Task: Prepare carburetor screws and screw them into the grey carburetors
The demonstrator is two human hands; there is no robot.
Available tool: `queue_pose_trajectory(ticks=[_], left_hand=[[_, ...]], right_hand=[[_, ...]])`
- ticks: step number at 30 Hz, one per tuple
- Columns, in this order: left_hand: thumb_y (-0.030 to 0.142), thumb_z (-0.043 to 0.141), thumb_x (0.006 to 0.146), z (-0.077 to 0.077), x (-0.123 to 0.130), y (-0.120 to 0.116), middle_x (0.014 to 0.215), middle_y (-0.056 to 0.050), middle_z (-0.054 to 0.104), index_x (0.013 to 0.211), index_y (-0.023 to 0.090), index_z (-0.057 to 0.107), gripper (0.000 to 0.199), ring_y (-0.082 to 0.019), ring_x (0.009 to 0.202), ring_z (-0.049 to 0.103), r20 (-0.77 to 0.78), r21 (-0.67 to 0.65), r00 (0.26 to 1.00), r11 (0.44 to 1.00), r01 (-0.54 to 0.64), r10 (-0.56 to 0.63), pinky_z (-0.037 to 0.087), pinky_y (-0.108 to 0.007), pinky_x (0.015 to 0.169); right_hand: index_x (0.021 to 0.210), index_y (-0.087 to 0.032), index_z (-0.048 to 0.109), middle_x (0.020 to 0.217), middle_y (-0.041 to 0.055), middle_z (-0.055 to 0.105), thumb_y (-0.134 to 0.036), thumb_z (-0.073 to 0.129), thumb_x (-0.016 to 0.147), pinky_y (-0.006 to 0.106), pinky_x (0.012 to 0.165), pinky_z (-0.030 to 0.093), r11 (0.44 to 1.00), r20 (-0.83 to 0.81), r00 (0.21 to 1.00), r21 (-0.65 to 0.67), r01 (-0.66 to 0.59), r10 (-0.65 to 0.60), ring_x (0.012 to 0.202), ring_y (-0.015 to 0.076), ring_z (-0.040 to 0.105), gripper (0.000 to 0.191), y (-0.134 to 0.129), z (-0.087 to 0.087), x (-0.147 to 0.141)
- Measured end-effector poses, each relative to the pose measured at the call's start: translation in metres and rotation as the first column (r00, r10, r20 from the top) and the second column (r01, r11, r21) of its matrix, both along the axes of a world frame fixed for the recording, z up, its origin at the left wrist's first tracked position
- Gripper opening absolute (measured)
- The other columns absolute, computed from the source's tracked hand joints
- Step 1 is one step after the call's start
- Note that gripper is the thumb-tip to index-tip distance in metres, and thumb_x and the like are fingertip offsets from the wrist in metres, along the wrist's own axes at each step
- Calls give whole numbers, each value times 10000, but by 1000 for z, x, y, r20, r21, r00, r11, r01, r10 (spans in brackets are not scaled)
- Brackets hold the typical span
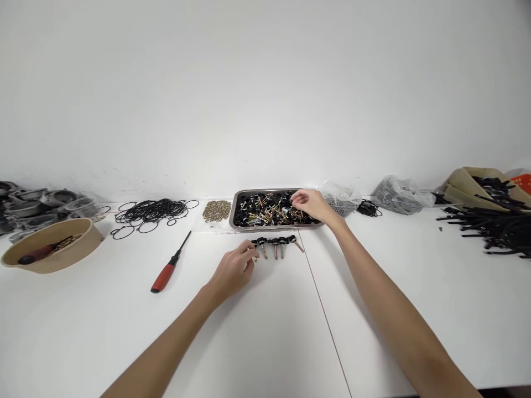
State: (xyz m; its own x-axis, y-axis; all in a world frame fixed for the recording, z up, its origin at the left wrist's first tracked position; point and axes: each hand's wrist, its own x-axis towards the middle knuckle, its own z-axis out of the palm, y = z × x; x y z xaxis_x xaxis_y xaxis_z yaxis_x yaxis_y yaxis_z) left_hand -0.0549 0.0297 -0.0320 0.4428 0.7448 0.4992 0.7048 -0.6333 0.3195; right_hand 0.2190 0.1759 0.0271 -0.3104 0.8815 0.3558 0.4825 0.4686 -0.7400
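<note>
A short row of black-headed bolts point(275, 249) with brass-coloured shafts lies on the white table, heads toward the back. My left hand point(234, 270) is curled at the row's left end, its fingers closed around the leftmost bolt point(254, 243), which they partly hide. Behind the row stands a metal tray point(276, 226) heaped with similar black and brass-coloured pieces. Over the tray's right part is my right hand point(310, 204), fingertips pinched together at the pile. What they hold, if anything, is too small to make out.
Left of the tray lie small brass pieces point(216, 210), black rubber rings point(160, 211) and a red-handled screwdriver point(166, 276). A tan bowl point(78, 243) and grey ring parts point(31, 207) are farther left. Plastic bags point(400, 194) and black strips point(498, 226) lie right.
</note>
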Motion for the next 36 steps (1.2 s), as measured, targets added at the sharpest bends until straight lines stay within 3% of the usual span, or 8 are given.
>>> queue_pose_trajectory(ticks=[6,11,23,36], left_hand=[[39,375,819,2,0,-1,949,-56,588,899,182,604,282,-80,533,450,3,-7,1000,1000,1,-1,394,-233,546],[43,367,828,2,0,-1,935,-57,589,890,177,607,281,-78,524,442,9,-11,1000,1000,-3,3,397,-236,547],[40,379,823,2,-1,0,931,-61,592,890,179,609,277,-81,537,464,10,5,1000,1000,3,-3,409,-230,549],[45,372,826,5,0,-1,934,-63,593,885,181,610,280,-82,537,467,1,-18,1000,1000,1,-1,386,-223,519]], right_hand=[[888,-149,695,870,66,709,-159,650,771,277,762,537,997,-22,999,76,27,-26,769,147,634,126,-13,25,3],[876,-147,698,859,65,715,-158,655,770,285,756,538,993,-27,999,109,43,-41,758,149,635,116,-16,33,4],[814,-155,698,839,75,720,-127,650,748,305,746,541,988,-10,990,72,138,-138,780,175,654,86,-2,5,6],[804,-147,699,824,72,712,-139,647,740,291,725,540,994,-21,994,12,106,-105,765,169,651,83,5,-10,2]])
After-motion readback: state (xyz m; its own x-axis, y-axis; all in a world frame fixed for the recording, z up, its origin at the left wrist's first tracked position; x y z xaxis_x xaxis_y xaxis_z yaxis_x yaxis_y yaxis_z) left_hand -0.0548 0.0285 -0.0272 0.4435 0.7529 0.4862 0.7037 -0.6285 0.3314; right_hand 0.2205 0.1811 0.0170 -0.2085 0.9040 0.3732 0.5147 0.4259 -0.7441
